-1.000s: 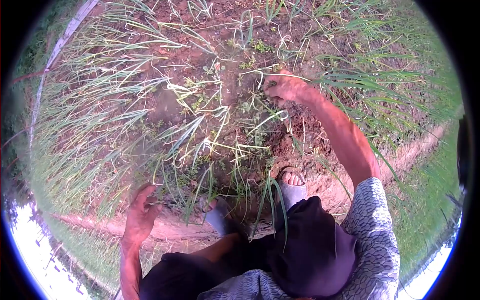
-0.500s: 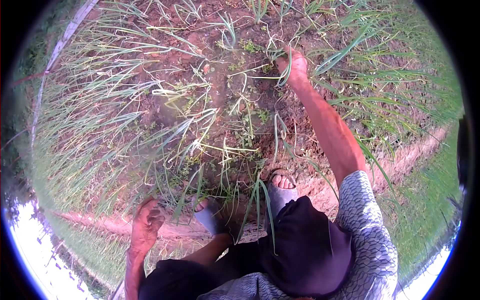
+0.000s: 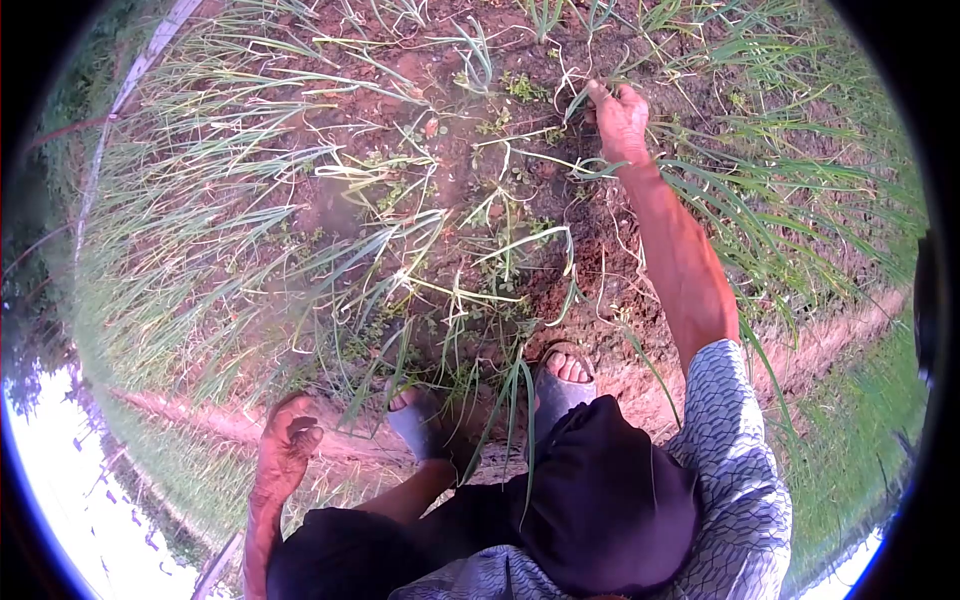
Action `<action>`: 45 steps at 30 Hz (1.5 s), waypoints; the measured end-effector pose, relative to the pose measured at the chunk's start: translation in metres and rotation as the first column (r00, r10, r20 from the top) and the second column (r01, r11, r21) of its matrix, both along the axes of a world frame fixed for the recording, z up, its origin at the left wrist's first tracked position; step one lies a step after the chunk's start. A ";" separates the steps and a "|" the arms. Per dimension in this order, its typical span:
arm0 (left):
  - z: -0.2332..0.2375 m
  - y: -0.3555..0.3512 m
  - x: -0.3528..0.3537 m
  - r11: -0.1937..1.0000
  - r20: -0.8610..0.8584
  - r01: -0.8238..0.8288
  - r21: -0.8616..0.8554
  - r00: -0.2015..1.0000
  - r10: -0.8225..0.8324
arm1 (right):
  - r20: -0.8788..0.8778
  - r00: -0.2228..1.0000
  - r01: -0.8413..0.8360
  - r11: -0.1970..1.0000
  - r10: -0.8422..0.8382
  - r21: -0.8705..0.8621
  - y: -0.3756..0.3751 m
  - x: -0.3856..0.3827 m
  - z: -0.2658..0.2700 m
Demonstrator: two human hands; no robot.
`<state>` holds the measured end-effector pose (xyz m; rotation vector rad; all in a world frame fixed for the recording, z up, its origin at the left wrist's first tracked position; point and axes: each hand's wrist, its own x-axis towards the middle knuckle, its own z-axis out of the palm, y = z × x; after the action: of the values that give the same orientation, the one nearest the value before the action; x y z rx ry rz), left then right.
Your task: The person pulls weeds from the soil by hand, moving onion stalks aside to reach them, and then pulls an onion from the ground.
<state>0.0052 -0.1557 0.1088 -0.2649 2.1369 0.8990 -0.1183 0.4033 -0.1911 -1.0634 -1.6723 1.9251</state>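
Observation:
My right hand (image 3: 622, 118) is stretched out low over the muddy soil among onion-like plants. Its thumb and fingers are pinched together beside thin green leaves (image 3: 577, 104); what lies between the fingertips is too small to make out. My left hand (image 3: 287, 440), smeared with mud, hovers near my left knee at the edge of the plants. Its fingers are curled in, and the palm is mostly hidden, so I cannot see what it holds, if anything. Small leafy weeds (image 3: 522, 87) grow between the long-leaved plants (image 3: 390, 240).
My feet in grey sandals (image 3: 562, 385) stand at the near side of the bed, with bent leaves around them. Dense rows of green leaves (image 3: 800, 180) grow to the right. A pale strip (image 3: 150, 55) runs along the far left, and a bare earth ridge (image 3: 790, 350) borders the bed.
My right hand has shifted slightly up and to the right, away from a bent green leaf that lay across it. The left hand has turned a little and stays near my knee.

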 end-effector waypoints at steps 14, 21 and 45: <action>-0.019 -0.013 0.004 0.999 0.045 0.027 -0.024 0.999 -0.026 | 0.516 0.629 -0.760 0.318 0.582 0.567 -0.013 0.038 0.009; -0.028 -0.022 0.003 0.999 0.026 0.047 -0.002 0.999 -0.047 | 0.781 0.457 -0.883 0.112 0.426 0.455 -0.041 0.013 0.029; -0.012 -0.023 0.017 0.995 0.065 -0.094 -0.042 0.993 0.097 | 0.677 0.565 -0.824 0.356 0.472 0.440 0.019 -0.017 0.007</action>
<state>0.0225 -0.1789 0.0969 -0.4149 2.0961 0.8908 -0.1352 0.4221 -0.1836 -0.4614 -3.1810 1.0210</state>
